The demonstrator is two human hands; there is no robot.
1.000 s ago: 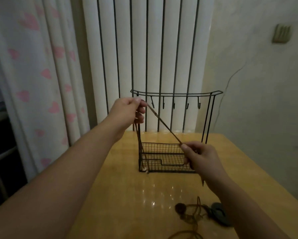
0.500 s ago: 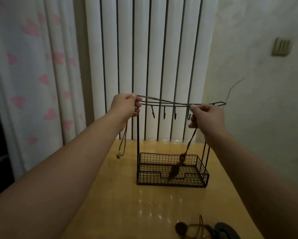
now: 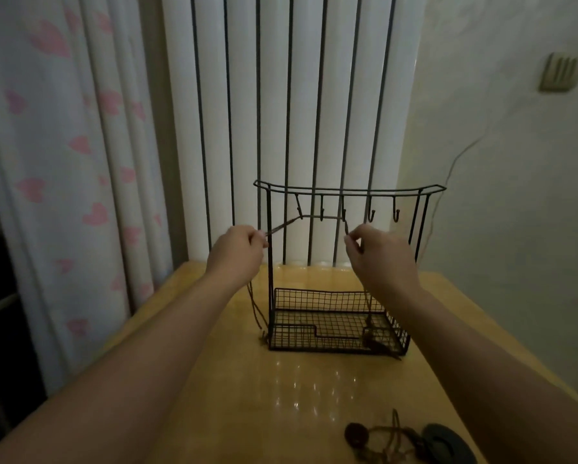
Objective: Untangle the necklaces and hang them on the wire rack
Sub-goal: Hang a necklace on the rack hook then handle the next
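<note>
A thin brown cord necklace (image 3: 321, 217) is draped across the hooks of the black wire rack (image 3: 341, 272), which stands toward the far edge of the tabletop (image 3: 234, 390). On the left, the cord is pinched between thumb and fingers of the left hand (image 3: 239, 251), just beside the rack's left upright; from there one end hangs down to the tabletop by the rack's front left corner. The cord runs taut up to the leftmost hook, then level across what appear to be three hooks. On the right, it drops to the right hand (image 3: 376, 254), whose thumb and fingers are pinched on it. Below that hand the cord falls into the mesh basket, where a dark pendant (image 3: 372, 339) lies near the basket's right front corner.

The cord is judged to be light, limp and easily snagged on the hooks, so it is best held by pinching close to the hooks; the pendant's weight is likely to pull that side down.

Five hooks are counted on the rack. One necklace is on the rack; a tangled bunch (image 3: 386, 442) of cord and dark pendants is left by the near edge, and how many necklaces it holds cannot be told.
</note>
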